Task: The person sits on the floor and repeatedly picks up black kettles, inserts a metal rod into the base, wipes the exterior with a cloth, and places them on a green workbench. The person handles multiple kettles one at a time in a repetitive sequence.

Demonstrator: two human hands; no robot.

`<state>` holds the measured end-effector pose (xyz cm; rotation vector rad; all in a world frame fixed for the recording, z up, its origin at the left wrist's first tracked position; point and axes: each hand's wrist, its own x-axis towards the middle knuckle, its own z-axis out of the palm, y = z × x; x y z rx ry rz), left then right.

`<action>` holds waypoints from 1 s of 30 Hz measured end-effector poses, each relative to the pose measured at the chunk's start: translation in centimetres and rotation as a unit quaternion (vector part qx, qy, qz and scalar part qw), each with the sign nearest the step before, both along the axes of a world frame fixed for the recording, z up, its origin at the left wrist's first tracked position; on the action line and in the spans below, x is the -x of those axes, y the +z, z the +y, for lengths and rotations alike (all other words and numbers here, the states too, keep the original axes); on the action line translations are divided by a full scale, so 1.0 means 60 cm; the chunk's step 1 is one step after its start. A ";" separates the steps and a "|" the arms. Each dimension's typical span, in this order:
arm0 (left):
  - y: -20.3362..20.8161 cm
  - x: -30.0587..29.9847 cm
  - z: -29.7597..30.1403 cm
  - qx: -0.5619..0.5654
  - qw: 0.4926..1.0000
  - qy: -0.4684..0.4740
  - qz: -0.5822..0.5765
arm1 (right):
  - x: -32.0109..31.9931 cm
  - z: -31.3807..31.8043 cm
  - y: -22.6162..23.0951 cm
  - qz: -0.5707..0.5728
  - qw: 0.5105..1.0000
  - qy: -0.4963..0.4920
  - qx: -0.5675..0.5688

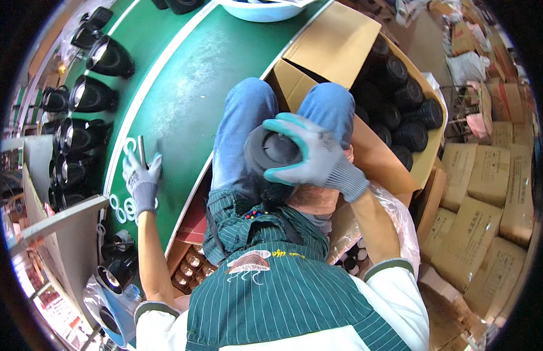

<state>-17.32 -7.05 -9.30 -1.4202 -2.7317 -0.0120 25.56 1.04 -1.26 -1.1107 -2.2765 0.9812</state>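
Worn on the head, the camera looks steeply down through a fisheye lens. The apron [265, 301] lies close, at 6 o'clock; the left hand [144, 180] shows at 9 o'clock, the right hand [319, 153] near the dial's centre. Beyond, the green table [192, 76] runs to 11 o'clock, and cartons [467, 237] curve along the rim at 4 o'clock.

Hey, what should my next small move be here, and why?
I'd probably pinch the nearest white ring with your left hand: it lies right by that hand on the green tabletop, while your right hand grips the black round part. Whether the left hand holds the grey rod, I can't tell.
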 end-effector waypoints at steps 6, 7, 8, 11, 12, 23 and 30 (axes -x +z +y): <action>-0.078 0.038 -0.001 -0.063 0.981 -0.011 -0.186 | 0.000 -0.007 -0.117 0.363 0.914 -0.053 0.175; -0.054 0.009 0.013 -0.066 0.967 0.015 -0.246 | 0.011 -0.013 -0.119 0.409 0.890 -0.076 0.185; 0.002 -0.036 0.044 -0.061 0.931 0.003 -0.361 | 0.016 -0.015 -0.121 0.429 0.877 -0.090 0.195; 0.135 -0.167 0.105 -0.091 0.791 -0.206 -0.569 | 0.035 -0.022 -0.120 0.477 0.835 -0.114 0.249; 0.162 -0.201 0.131 -0.055 0.776 -0.289 -0.558 | 0.043 -0.022 -0.108 0.483 0.823 -0.126 0.272; 0.279 -0.368 0.102 0.146 0.845 -0.479 -0.187 | 0.061 0.042 -0.039 0.451 0.752 -0.268 0.399; 0.261 -0.460 0.045 0.155 0.931 -0.321 -0.082 | 0.069 0.060 -0.083 0.396 0.836 -0.098 0.366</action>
